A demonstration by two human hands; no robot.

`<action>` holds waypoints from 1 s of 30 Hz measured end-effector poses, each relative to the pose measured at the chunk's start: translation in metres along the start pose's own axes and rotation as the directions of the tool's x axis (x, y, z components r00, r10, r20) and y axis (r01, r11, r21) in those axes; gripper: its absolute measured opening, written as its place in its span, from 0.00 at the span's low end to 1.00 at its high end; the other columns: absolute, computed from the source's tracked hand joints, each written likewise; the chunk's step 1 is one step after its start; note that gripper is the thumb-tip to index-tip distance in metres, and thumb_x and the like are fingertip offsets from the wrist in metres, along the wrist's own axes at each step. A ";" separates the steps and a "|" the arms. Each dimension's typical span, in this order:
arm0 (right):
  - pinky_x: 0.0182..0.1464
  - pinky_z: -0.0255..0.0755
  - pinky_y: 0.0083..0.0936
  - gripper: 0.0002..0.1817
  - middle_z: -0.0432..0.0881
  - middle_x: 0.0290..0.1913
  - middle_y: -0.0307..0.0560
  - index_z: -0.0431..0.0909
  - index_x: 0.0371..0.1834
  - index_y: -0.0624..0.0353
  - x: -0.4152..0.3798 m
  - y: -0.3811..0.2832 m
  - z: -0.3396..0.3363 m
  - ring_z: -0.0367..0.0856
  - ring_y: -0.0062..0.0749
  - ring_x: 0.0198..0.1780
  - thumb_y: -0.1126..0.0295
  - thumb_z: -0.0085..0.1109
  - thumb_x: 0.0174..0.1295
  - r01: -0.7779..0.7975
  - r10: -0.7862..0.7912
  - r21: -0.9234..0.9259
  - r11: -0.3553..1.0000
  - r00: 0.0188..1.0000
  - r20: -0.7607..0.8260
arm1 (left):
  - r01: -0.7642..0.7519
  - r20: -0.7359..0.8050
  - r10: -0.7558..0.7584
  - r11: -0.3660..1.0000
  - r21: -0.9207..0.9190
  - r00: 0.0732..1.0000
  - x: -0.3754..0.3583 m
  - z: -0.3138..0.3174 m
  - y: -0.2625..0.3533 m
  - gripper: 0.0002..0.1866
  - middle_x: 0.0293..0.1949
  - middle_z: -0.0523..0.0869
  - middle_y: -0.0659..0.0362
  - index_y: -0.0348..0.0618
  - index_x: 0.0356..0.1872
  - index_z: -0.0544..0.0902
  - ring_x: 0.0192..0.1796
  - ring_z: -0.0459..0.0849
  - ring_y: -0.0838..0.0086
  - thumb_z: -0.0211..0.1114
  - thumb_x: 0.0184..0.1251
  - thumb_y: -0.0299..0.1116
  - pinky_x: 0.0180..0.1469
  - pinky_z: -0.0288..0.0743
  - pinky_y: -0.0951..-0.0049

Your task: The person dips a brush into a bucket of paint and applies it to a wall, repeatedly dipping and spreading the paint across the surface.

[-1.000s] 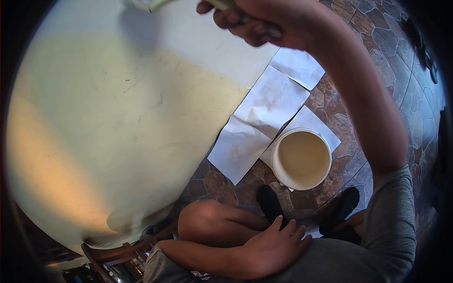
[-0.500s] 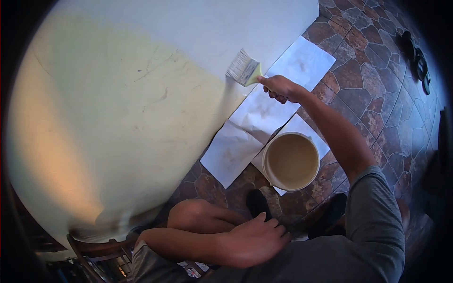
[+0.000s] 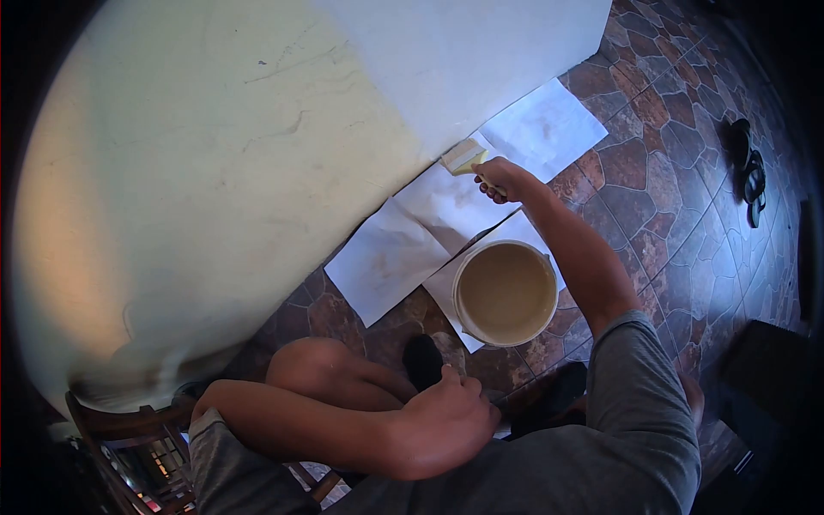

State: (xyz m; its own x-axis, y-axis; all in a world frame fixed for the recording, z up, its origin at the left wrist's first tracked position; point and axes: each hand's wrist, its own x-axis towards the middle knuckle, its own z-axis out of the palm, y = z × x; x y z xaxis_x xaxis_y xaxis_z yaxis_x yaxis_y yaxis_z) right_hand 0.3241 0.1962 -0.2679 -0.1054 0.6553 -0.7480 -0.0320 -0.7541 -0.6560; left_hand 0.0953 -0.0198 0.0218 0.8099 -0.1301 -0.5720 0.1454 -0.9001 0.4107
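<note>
We note our right hand (image 3: 502, 178) gripping the brush (image 3: 464, 157) low against the wall (image 3: 215, 154), far of the paint bucket (image 3: 505, 292); left hand (image 3: 442, 421) loosely curled near our knee; left wall cream-coated, right strip unpainted

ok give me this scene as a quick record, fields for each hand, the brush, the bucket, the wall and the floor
right hand: right hand grips the brush handle, low by the wall's foot
left hand: left hand rests over the knee, holds nothing
brush: brush bristles against the wall just above the paper sheets
bucket: bucket open, full of cream paint, standing on the paper
wall: wall yellowish on the left, whiter on the right
floor: stone-pattern floor
</note>
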 end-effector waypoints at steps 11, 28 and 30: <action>0.17 0.53 0.19 0.20 0.70 0.23 0.32 0.76 0.41 0.64 -0.087 -0.069 0.012 0.60 0.14 0.17 0.54 0.54 0.77 0.332 -0.332 -0.029 0.943 0.943 -0.006 | -0.057 -0.042 0.064 0.987 0.149 0.997 -0.014 -0.009 -0.006 0.24 0.39 0.87 0.49 0.34 0.56 0.83 0.47 0.85 0.57 0.60 0.63 0.39 0.55 0.81 0.47; 0.16 0.54 0.19 0.20 0.70 0.23 0.32 0.77 0.39 0.62 -0.043 -0.042 0.006 0.59 0.15 0.16 0.53 0.56 0.76 0.221 -0.223 0.071 0.973 0.974 0.026 | -0.040 0.016 0.038 0.995 0.091 0.999 -0.004 -0.009 -0.021 0.22 0.40 0.87 0.51 0.35 0.54 0.83 0.49 0.85 0.59 0.59 0.65 0.38 0.57 0.80 0.49; 0.16 0.52 0.17 0.21 0.70 0.22 0.31 0.77 0.44 0.64 -0.081 -0.057 -0.003 0.58 0.12 0.15 0.52 0.56 0.76 0.320 -0.330 0.116 0.941 0.940 0.083 | -0.037 0.027 0.035 0.996 0.081 0.999 -0.007 -0.009 -0.021 0.22 0.41 0.87 0.51 0.35 0.55 0.83 0.50 0.85 0.59 0.60 0.65 0.39 0.58 0.79 0.48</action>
State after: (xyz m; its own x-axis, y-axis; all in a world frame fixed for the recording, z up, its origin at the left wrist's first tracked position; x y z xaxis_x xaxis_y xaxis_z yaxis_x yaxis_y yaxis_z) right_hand 0.3379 0.1865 -0.1705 -0.1712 0.8611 -0.4788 -0.1786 -0.5050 -0.8444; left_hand 0.0917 0.0038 0.0230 0.7988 -0.1730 -0.5762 0.0683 -0.9255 0.3726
